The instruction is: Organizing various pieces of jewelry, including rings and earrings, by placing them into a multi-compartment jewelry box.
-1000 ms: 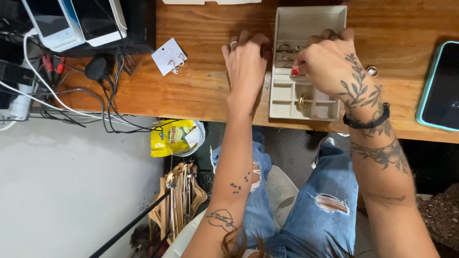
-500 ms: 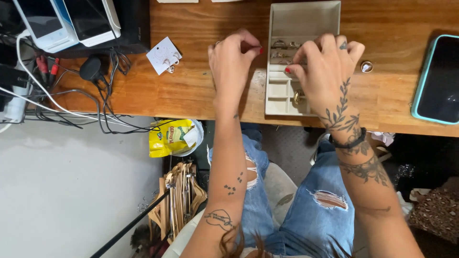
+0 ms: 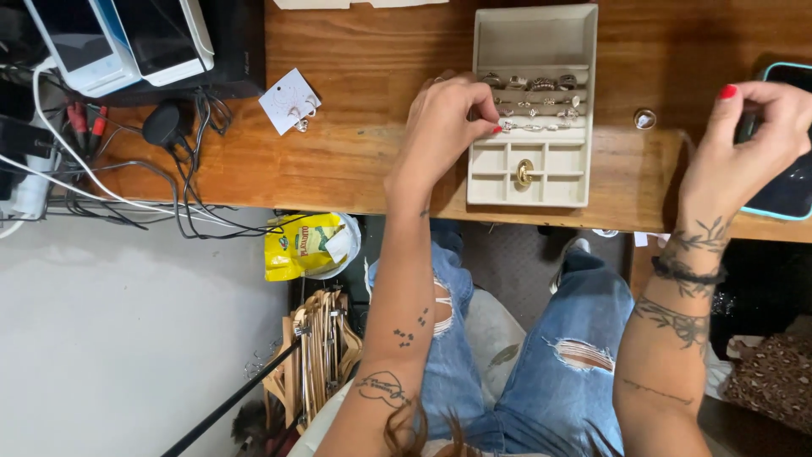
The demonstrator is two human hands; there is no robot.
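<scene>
An open beige jewellery box [image 3: 533, 42] lies on the wooden desk [image 3: 355, 161]. It holds rows of rings and a thin chain, and a gold ring [image 3: 524, 173] sits in one small compartment. My left hand [image 3: 444, 127] is curled against the box's left wall, its fingertips pinched at the ring rows. My right hand [image 3: 753, 144] hovers to the right of the box, over a phone [image 3: 791, 199]. Its fingers are pinched together and nothing shows between them. A single ring [image 3: 645, 118] rests on the desk between the box and my right hand.
A white earring card [image 3: 289, 101] lies left of the box. Two card terminals [image 3: 118, 38], a black plug and tangled cables [image 3: 169, 195] crowd the desk's left end. Below the desk edge are a yellow packet [image 3: 300, 245] in a small bin, wooden hangers [image 3: 321, 355] and my knees in ripped jeans.
My right hand has lifted off the jewellery box and swung right to above the phone. My left hand has shifted onto the box's left edge. The view has moved closer.
</scene>
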